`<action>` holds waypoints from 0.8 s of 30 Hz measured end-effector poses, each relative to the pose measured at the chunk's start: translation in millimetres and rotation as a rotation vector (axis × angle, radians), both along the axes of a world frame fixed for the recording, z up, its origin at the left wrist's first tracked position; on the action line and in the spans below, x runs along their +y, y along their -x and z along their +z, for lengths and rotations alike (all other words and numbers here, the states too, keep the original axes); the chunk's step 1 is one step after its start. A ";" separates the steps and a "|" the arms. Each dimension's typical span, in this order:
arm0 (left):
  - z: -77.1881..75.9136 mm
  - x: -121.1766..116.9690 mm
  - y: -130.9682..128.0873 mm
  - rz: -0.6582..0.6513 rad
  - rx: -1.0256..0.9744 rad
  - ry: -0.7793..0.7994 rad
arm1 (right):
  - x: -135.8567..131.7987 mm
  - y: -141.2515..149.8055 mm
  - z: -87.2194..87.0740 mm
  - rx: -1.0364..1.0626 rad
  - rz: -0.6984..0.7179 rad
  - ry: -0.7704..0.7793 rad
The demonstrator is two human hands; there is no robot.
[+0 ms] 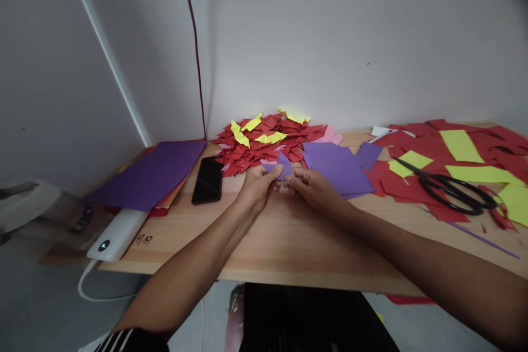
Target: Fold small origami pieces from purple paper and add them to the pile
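A small folded piece of purple paper (284, 163) is held over the wooden table, with one pointed corner standing up. My left hand (260, 180) pinches its left side between thumb and fingers. From the right, my right hand (307, 184) grips the lower right edge with thumb and forefinger. Fingers cover part of the folds. Just behind my hands lies a heap of folded red paper pieces (264, 148), with several yellow folded pieces (272, 137) on top. Beside my right hand rests a stack of purple paper squares (338, 168).
Left of my hands are a black phone (207, 180), purple sheets (152, 173) over other coloured ones, a white power bank (119, 236) and a blurred plastic container (45, 214). Black scissors (449, 190) lie right among red and yellow paper scraps (462, 146). A wall stands behind.
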State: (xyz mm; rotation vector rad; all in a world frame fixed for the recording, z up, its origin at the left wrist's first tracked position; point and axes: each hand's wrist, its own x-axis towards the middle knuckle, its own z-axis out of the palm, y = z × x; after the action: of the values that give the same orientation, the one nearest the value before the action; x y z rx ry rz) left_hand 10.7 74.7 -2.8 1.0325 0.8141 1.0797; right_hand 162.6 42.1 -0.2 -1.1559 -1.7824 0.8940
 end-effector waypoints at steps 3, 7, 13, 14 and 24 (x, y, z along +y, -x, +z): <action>1.2 2.1 1.3 -0.034 -0.074 0.073 | -0.1 -1.4 0.1 0.005 -0.033 0.000; 5.3 -0.5 1.2 -0.123 -0.120 0.107 | -0.2 -4.2 -2.1 0.046 -0.066 0.041; 1.9 -4.8 -0.7 -0.074 -0.078 0.072 | 1.5 -3.7 -4.8 0.031 -0.083 0.015; 0.7 -4.8 -0.7 -0.068 -0.074 0.065 | 2.1 -3.4 -5.3 0.025 -0.066 0.012; 1.8 -3.6 1.3 -0.031 0.057 -0.065 | 5.1 -6.1 -7.2 0.086 0.042 0.145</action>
State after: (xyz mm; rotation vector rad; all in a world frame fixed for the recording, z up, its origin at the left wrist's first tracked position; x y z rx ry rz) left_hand 9.4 71.1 -1.0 1.1316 0.8107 1.0602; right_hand 168.7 47.2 -7.4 -1.1562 -1.7002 1.0962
